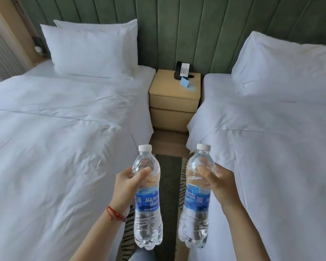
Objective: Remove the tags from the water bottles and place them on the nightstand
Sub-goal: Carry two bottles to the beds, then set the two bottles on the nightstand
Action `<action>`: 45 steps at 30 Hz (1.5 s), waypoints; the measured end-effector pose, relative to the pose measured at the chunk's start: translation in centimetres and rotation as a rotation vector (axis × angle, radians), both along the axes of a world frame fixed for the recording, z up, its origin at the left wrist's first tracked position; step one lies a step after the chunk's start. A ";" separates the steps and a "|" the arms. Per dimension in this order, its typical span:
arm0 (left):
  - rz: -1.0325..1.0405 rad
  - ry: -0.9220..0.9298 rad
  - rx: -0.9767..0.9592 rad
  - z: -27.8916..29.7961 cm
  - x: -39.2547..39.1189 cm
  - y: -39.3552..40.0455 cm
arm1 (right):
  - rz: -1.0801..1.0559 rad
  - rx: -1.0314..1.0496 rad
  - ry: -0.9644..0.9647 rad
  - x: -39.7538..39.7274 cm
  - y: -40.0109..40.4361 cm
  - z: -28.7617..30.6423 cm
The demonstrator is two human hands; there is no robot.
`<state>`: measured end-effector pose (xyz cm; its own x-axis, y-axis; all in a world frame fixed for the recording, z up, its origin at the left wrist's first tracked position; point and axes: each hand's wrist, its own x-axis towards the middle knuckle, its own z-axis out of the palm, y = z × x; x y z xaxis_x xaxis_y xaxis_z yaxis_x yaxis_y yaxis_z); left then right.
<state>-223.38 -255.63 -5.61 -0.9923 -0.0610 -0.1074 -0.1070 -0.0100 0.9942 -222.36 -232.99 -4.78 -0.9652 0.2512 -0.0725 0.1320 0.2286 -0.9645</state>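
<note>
I hold two clear water bottles with white caps and blue labels upright in the aisle between two beds. My left hand point(129, 182) grips the left bottle point(147, 225) around its upper body. My right hand point(219, 180) grips the right bottle point(195, 225) the same way. The beige nightstand point(172, 99) stands farther ahead against the green headboard wall. On its top lie two light blue cards point(186, 84), one propped up and one flat. No tag shows on either bottle neck.
A black and white telephone point(183, 70) sits at the back of the nightstand top. White beds flank the aisle, the left bed point(55, 129) and the right bed point(271, 138), each with pillows. A dark patterned rug point(167, 176) covers the aisle floor.
</note>
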 end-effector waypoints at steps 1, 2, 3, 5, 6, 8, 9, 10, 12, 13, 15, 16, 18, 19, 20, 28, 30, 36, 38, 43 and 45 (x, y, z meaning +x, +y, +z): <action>-0.010 0.007 0.007 0.1 -1.2 0.3 | -0.014 0.000 -0.001 -1.0 0.1 0.0; -0.031 0.018 0.019 0.0 -3.1 0.6 | -0.025 0.007 -0.005 -2.7 0.4 -0.2; -0.054 0.035 0.025 0.0 -5.1 0.9 | -0.043 0.018 -0.007 -4.4 0.6 -0.5; -0.093 0.055 0.036 0.2 -9.6 1.1 | -0.079 0.040 0.000 -8.4 0.7 -0.8; -0.110 0.057 0.044 0.3 -12.0 1.3 | -0.097 0.042 0.002 -10.5 0.8 -0.8; -0.137 0.060 0.056 0.7 -16.7 1.6 | -0.124 0.047 0.000 -14.7 0.8 -0.5; -0.147 0.062 0.054 0.8 -19.0 1.7 | -0.125 0.046 -0.001 -16.8 0.8 -0.3; -0.149 0.063 0.050 1.0 -21.2 1.7 | -0.121 0.045 0.003 -18.9 0.8 -0.1; -0.144 0.062 0.044 1.3 -25.5 1.5 | -0.111 0.043 0.006 -22.8 0.7 0.3; -0.144 0.059 0.034 1.3 -27.5 1.4 | -0.111 0.036 0.010 -24.5 0.7 0.4; -0.148 0.045 0.007 1.1 -31.3 1.3 | -0.114 0.007 0.010 -27.5 0.9 0.3; -0.148 0.041 -0.002 1.0 -32.9 1.3 | -0.111 0.005 0.001 -28.9 1.0 0.2; -0.143 0.038 -0.004 0.7 -36.1 1.7 | -0.104 0.027 -0.018 -31.8 1.6 -0.1; -0.140 0.031 -0.005 0.4 -38.0 2.1 | -0.106 0.030 -0.020 -33.7 2.1 -0.3; -0.137 0.026 -0.011 0.3 -39.3 2.4 | -0.113 0.022 -0.017 -35.0 2.5 -0.3; -0.080 -0.004 0.001 -1.2 -53.3 7.5 | -0.120 -0.009 -0.003 -50.6 7.5 -0.7; -0.071 -0.012 -0.004 -0.9 -56.8 9.1 | -0.098 -0.010 0.009 -54.5 8.9 -0.5; -0.035 0.010 0.052 0.8 -66.0 12.4 | -0.037 -0.021 0.004 -64.9 12.0 0.7; -0.025 0.018 0.048 0.8 -68.6 12.8 | -0.012 -0.010 -0.007 -67.6 12.3 0.4; -0.020 0.007 0.045 -0.4 -75.6 13.1 | 0.016 -0.014 -0.021 -74.7 12.5 -0.7; -0.024 0.003 0.033 -1.1 -78.9 12.7 | -0.006 -0.021 -0.028 -77.7 12.2 -1.2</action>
<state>-302.27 -242.91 -6.73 -0.9938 -0.0338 -0.1057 -0.1044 -0.0398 0.9937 -300.09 -220.78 -5.94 -0.9613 0.2551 -0.1043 0.1598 0.2079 -0.9650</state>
